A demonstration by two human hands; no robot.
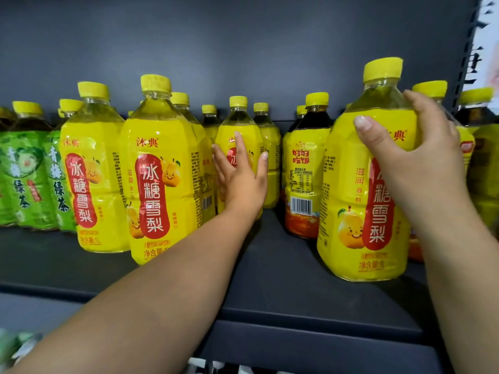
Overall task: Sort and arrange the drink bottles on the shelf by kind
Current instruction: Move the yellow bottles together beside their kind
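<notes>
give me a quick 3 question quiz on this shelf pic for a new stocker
1. True or false: the right hand grips the big pear drink bottle at the shelf's front edge.
2. Which bottle does the left hand touch? A) green tea bottle B) small pear drink bottle at the back C) dark tea bottle
3. Fill in: the green tea bottles stand at the far ____ of the shelf.

Key
1. True
2. B, the small pear drink bottle, beside the dark tea bottle
3. left
</notes>
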